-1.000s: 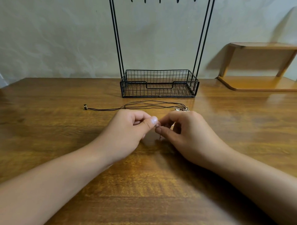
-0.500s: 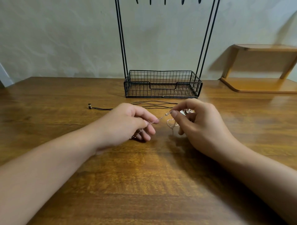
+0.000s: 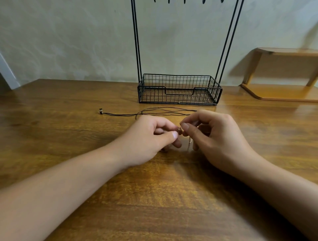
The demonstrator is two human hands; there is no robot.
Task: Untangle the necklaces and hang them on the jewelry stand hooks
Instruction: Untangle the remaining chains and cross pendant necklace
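My left hand (image 3: pixel 151 137) and my right hand (image 3: pixel 215 135) meet over the middle of the wooden table, each pinching a thin gold chain necklace (image 3: pixel 190 142) between thumb and forefinger. A short length of chain hangs below my right fingers; the rest is hidden by the hands. A black cord necklace (image 3: pixel 154 112) lies stretched out on the table just behind them, its small clasp at the left end. The black wire jewelry stand (image 3: pixel 179 89) rises at the back, its hooks (image 3: pixel 185 1) just showing at the top edge.
The stand's wire basket base holds nothing visible. A light wooden shelf (image 3: pixel 282 92) sits on the table at the back right, against the wall. The table (image 3: pixel 68 137) spreads out bare to the left of my hands.
My hands have come back together, closing the gap where the chain was stretched half a second ago. The black cord has not moved.
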